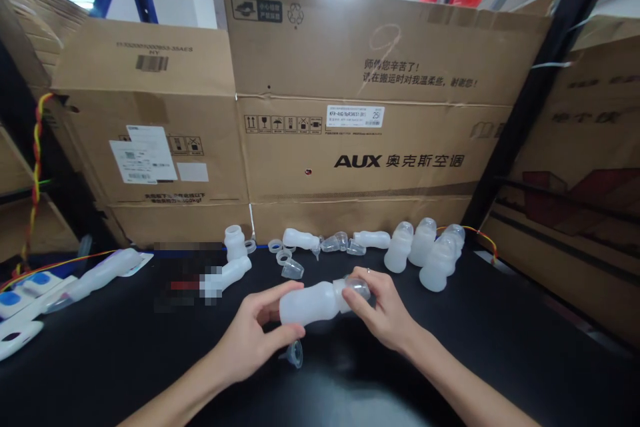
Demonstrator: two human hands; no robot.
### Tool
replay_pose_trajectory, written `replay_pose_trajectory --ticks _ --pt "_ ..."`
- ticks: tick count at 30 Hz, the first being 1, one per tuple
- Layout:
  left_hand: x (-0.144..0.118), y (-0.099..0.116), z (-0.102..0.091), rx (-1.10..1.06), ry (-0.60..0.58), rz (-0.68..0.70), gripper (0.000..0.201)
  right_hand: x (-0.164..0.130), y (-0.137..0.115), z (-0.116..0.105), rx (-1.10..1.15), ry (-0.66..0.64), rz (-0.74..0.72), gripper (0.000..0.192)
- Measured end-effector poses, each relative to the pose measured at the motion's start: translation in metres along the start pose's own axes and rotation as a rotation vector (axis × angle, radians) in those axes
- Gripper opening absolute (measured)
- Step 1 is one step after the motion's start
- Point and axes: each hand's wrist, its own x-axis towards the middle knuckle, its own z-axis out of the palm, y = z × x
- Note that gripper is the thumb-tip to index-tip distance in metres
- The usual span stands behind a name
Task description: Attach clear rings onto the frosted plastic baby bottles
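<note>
Gripping bottle [311,301], both hands [320,320].

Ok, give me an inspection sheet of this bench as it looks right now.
Surface: black table.
Job's things: white bottle held sideways; clear cap at its neck.
Clutter: loose cap under the bottle; capped bottles back right; open bottles and caps mid-back; packets left.
Grippers: left hand grips the bottle; right hand on the cap.
Cables: twisted red-yellow wire left.
Surroundings: cardboard boxes.
</note>
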Motion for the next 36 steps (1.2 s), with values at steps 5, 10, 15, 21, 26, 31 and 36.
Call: replay_pose_trajectory --ticks 5,10,15,21,26,31,36 --pt "-0.003 -0.014 0.007 0.379 0.095 0.328 0.051 0.005 -0.003 0.012 0.252 0.087 0.297 0.05" --pt "-0.002 -0.01 0.006 0.513 -0.018 0.282 0.076 0.015 -0.002 -0.005 0.341 0.319 0.184 0.037" --pt "-0.002 -0.002 0.006 0.789 -0.242 0.249 0.027 0.022 0.016 -0.033 0.092 0.585 0.162 0.049" --pt "0.007 -0.001 -0.004 0.791 -0.189 0.169 0.017 0.025 0.042 -0.045 -0.21 0.468 0.246 0.047" --pt "0.014 -0.009 -0.018 0.643 -0.174 0.061 0.017 0.022 0.053 -0.047 -0.452 0.411 0.326 0.038" --pt "0.015 -0.007 -0.024 0.47 -0.226 -0.018 0.018 0.02 0.052 -0.051 -0.66 0.425 0.333 0.042" --pt "0.018 -0.007 -0.019 0.36 -0.164 -0.013 0.029 0.022 0.055 -0.052 -0.727 0.551 0.222 0.052"
